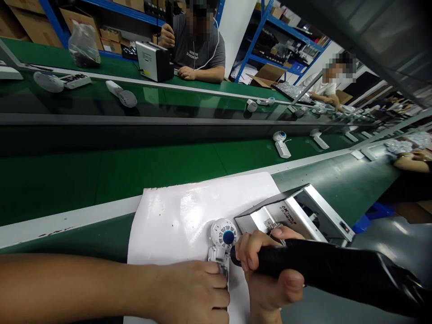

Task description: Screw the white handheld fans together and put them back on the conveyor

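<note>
One small white plastic fan part with a round blue centre was pinned just beyond the left hand, fingers pressed together on its stem. The right hand was clamped around a black cylindrical driver, tip beside it. A grey metal box stood behind on a glossy white sheet.

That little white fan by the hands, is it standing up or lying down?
Lying down. The little white fan lies flat on the white sheet, round face up, left hand pinning its handle.
</note>
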Tool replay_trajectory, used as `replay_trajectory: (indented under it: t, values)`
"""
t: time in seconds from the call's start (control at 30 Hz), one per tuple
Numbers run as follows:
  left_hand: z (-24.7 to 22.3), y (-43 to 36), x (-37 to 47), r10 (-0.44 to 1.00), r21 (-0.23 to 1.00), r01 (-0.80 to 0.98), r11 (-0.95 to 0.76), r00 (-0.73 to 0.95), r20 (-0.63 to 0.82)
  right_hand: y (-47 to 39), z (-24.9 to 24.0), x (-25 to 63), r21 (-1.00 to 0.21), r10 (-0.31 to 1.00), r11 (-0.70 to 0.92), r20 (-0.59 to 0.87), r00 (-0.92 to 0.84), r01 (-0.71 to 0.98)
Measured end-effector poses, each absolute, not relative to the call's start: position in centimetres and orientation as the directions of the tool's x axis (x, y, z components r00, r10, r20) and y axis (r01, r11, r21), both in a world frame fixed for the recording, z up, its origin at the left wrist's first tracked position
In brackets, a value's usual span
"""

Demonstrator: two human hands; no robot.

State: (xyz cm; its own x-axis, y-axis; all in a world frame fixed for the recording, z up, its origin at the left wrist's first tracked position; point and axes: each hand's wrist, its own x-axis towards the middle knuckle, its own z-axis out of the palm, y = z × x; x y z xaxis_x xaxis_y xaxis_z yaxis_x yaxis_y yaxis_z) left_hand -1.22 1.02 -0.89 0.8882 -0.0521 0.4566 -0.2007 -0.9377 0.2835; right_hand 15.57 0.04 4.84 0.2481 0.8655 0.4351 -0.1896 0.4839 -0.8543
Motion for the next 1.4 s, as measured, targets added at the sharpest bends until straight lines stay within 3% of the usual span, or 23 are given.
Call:
replay_trajectory:
  t: [0.63, 1.4]
  values:
    - [-0.7, 1.2, -1.3, -0.076, 0.284, -0.216, -0.934, 0.898, 0.434, -0.5, 4.0, 17.5, -0.833, 0.855, 0.486, 0.391, 0.339, -0.264]
    - [-0.6, 1.1, -1.4, -0.061, 0.294, -0.195, -0.936, 0.911, 0.408, -0.9, 3.7, 17.3, -0.826, 0.833, 0.512, 0.411, 0.369, -0.235]
